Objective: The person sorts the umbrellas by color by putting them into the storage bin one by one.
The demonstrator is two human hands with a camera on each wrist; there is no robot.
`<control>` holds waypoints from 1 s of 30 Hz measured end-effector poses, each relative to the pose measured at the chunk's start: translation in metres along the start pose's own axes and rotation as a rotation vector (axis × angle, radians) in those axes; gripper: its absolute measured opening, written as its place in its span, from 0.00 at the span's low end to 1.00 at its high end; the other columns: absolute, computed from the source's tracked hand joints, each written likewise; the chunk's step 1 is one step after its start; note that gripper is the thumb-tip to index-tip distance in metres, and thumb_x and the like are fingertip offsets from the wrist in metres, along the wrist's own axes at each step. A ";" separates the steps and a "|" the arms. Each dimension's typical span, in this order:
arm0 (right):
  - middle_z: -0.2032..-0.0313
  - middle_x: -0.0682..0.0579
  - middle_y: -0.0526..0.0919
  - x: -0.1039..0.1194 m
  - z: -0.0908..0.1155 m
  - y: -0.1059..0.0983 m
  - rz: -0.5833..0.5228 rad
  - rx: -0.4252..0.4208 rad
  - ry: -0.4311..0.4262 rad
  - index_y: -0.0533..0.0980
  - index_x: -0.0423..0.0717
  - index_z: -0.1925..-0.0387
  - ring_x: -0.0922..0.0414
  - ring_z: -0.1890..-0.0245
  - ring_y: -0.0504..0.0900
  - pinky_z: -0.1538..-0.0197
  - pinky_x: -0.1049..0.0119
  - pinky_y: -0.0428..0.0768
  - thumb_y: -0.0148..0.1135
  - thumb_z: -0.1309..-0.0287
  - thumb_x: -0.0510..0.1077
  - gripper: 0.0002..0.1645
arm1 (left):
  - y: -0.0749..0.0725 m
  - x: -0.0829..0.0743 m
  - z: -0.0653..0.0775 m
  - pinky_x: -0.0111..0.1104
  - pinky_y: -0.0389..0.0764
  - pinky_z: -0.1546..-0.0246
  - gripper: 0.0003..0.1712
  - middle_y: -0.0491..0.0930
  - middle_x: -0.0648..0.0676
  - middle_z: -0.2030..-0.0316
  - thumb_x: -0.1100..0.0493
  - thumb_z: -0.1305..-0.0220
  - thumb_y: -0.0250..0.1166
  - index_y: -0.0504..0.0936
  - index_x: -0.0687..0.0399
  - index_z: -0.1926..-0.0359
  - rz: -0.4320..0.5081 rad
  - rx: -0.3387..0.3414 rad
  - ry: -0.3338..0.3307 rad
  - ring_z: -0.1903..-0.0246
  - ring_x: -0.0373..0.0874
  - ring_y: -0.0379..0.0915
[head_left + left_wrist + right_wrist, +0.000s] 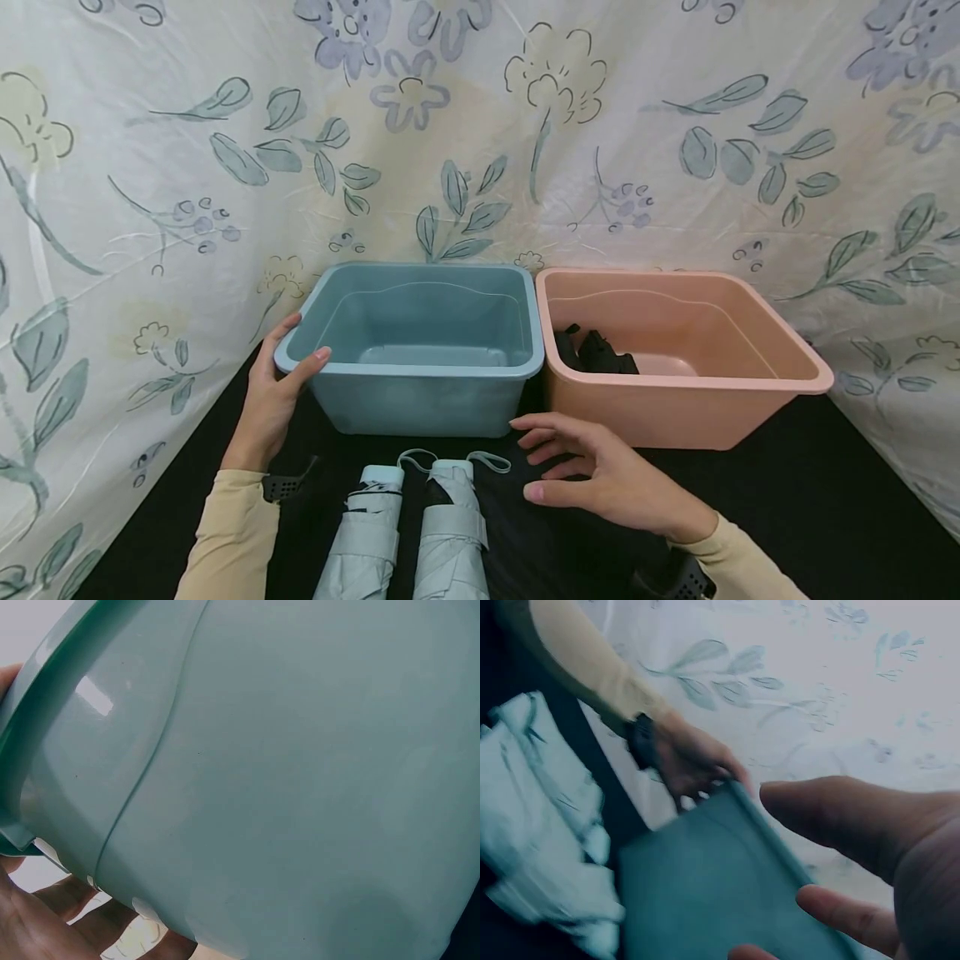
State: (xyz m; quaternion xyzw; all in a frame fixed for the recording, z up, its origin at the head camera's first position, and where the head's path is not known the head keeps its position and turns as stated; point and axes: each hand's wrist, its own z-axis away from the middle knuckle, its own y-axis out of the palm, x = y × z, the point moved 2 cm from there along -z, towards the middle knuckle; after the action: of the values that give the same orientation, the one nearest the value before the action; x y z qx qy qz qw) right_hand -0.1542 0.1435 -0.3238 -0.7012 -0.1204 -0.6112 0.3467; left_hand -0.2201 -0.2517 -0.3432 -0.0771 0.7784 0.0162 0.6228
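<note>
My left hand [273, 400] holds the front left corner of a blue plastic bin [420, 400], its thumb on the rim and its fingers along the outer side. In the left wrist view the bin's wall [285, 772] fills most of the picture, with fingers [105, 922] against its edge. My right hand [577, 471], fingers relaxed and apart, holds nothing in front of the bins. Two folded pale blue umbrellas [363, 533] lie side by side near the front. The right wrist view shows these umbrellas [540, 825] blurred, and the right thumb [832, 817] close up.
A pink plastic bin [675, 412] stands right beside the blue one. Black items [600, 354] lie in its left end, their kind partly hidden by the rim. A black cloth [750, 500] covers the surface. Floral fabric [480, 125] hangs behind and at both sides.
</note>
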 end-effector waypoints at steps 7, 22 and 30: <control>0.42 0.41 0.74 -0.018 -0.013 0.043 -0.047 0.049 0.028 0.70 0.51 0.30 0.40 0.45 0.77 0.48 0.57 0.81 0.70 0.36 0.47 0.35 | 0.000 0.000 0.000 0.63 0.53 0.32 0.44 0.46 0.57 0.24 0.55 0.28 0.63 0.49 0.42 0.20 -0.004 0.000 0.002 0.30 0.59 0.48; 0.54 0.49 0.65 -0.034 -0.037 0.095 0.148 -0.032 0.109 0.77 0.59 0.35 0.52 0.58 0.66 0.60 0.62 0.71 0.76 0.45 0.57 0.36 | 0.000 0.000 0.000 0.63 0.53 0.32 0.44 0.47 0.57 0.24 0.55 0.28 0.63 0.49 0.42 0.20 -0.009 -0.004 -0.005 0.30 0.59 0.48; 0.56 0.49 0.65 -0.041 -0.040 0.108 0.236 -0.025 0.165 0.74 0.65 0.33 0.54 0.59 0.64 0.63 0.61 0.69 0.78 0.50 0.60 0.42 | 0.000 0.000 -0.001 0.63 0.53 0.32 0.44 0.46 0.56 0.24 0.55 0.28 0.63 0.49 0.42 0.20 -0.007 -0.005 -0.008 0.30 0.59 0.47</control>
State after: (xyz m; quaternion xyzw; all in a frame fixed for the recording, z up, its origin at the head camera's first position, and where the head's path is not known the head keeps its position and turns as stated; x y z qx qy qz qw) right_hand -0.1305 0.0497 -0.3985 -0.6621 -0.0004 -0.6233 0.4161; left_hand -0.2206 -0.2514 -0.3427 -0.0812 0.7757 0.0163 0.6257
